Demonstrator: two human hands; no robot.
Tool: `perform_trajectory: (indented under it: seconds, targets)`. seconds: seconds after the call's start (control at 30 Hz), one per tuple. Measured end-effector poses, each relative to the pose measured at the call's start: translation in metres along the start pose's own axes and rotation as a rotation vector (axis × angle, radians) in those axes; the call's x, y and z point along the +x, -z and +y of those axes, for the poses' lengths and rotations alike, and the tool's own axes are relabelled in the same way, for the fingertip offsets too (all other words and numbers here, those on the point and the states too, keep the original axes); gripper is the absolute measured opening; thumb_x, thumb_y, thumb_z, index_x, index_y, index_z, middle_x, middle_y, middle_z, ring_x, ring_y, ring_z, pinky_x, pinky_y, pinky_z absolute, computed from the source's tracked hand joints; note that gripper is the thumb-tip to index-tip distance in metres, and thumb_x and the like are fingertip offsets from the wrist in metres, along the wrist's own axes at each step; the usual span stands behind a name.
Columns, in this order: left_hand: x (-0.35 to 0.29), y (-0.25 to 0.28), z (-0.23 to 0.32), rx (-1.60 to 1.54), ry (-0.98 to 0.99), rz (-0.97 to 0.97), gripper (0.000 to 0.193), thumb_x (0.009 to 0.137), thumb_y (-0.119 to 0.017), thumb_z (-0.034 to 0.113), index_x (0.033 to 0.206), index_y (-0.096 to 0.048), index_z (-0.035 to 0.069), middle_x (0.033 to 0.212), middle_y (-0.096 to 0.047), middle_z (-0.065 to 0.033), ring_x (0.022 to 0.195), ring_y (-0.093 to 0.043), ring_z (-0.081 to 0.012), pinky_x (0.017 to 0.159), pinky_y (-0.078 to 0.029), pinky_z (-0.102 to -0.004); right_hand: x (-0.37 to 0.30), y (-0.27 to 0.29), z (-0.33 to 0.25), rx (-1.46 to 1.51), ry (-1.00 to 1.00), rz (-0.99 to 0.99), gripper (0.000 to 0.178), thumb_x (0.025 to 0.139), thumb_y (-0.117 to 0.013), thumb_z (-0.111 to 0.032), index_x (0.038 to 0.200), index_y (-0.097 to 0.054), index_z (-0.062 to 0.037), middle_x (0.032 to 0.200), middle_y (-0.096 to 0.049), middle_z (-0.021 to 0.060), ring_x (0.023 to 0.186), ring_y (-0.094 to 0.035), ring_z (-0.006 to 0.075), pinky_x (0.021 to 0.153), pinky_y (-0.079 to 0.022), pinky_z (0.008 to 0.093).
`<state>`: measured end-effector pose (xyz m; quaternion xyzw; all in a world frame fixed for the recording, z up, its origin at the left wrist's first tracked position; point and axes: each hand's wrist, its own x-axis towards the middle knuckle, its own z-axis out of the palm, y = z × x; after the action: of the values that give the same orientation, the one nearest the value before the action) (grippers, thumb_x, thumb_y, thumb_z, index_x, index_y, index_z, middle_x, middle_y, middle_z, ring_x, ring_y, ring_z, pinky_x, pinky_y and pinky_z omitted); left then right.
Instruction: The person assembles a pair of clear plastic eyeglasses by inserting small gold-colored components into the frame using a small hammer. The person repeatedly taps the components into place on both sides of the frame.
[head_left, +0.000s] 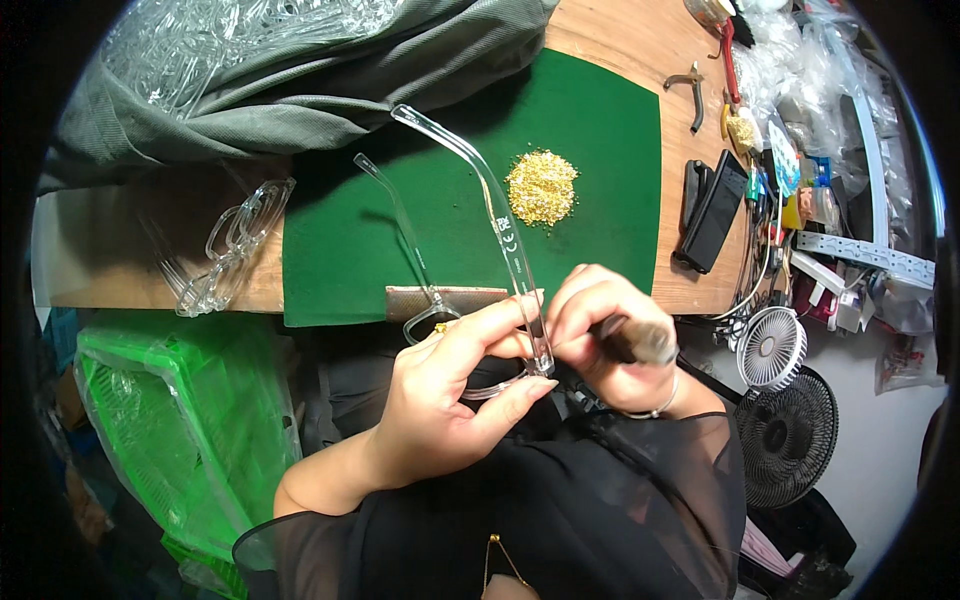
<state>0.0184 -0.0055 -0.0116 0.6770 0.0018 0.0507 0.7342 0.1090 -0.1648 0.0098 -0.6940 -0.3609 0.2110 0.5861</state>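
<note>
My left hand (435,400) is closed on a clear plastic eyeglass frame (492,205). Its two temple arms stick up over the mat, and one hinge sits between my thumb and fingers. Close by on the right, my right hand (605,325) grips a tool with a rounded brownish handle (645,342). The handle is blurred and its tip is hidden, so its exact kind cannot be told. The right fingertips are at the hinge. Beyond the hands, a heap of tiny gold-coloured metal parts (542,188) lies on the green mat (600,110).
Several clear frames (235,240) are stacked on the left of the table, below a grey cloth (300,110) full of clear parts. A green crate (160,400) stands lower left. On the right are a black phone (715,210), pliers (690,90), a white fan (772,348) and a black fan (790,435).
</note>
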Motion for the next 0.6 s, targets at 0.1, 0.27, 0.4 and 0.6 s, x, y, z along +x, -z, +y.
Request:
perform_trajectory:
  seconds: [0.1, 0.27, 0.4, 0.6]
  targets:
    - [-0.003, -0.001, -0.002, 0.054, -0.059, 0.023, 0.05, 0.068, -0.073, 0.006, 0.113, -0.053, -0.003, 0.086, -0.066, -0.0108, 0.082, -0.064, -0.0207, 0.076, -0.048, -0.0293, -0.003, -0.004, 0.007, 0.079, 0.044, -0.005, 0.015, 0.074, -0.066, 0.002, 0.085, -0.057, -0.003, 0.081, -0.058, 0.0085, 0.074, -0.055, 0.0204, 0.066, -0.045, 0.0295]
    - [-0.003, 0.007, 0.005, 0.098, -0.071, -0.098, 0.055, 0.07, -0.07, 0.002, 0.119, -0.045, -0.006, 0.095, -0.066, -0.0141, 0.094, -0.062, -0.0208, 0.087, -0.044, -0.0301, -0.002, -0.004, 0.011, 0.075, 0.159, 0.002, 0.011, 0.074, -0.068, 0.0, 0.08, -0.06, -0.0034, 0.077, -0.061, 0.0073, 0.069, -0.057, 0.0195, 0.063, -0.043, 0.0293]
    - [-0.004, 0.007, 0.004, 0.09, -0.075, -0.1, 0.056, 0.069, -0.071, 0.001, 0.118, -0.046, -0.006, 0.094, -0.066, -0.0139, 0.092, -0.063, -0.0214, 0.085, -0.045, -0.03, -0.002, -0.002, 0.012, 0.089, 0.178, -0.037, 0.009, 0.074, -0.068, -0.003, 0.08, -0.061, -0.0038, 0.077, -0.061, 0.0067, 0.069, -0.057, 0.0201, 0.064, -0.043, 0.0307]
    - [-0.004, 0.007, 0.004, 0.143, -0.096, -0.096, 0.056, 0.068, -0.071, 0.002, 0.117, -0.047, -0.006, 0.092, -0.066, -0.0133, 0.089, -0.064, -0.0212, 0.082, -0.047, -0.0292, -0.002, -0.002, 0.013, 0.07, 0.182, -0.05, 0.009, 0.074, -0.068, -0.004, 0.08, -0.062, -0.0048, 0.078, -0.061, 0.006, 0.071, -0.057, 0.0204, 0.064, -0.042, 0.0312]
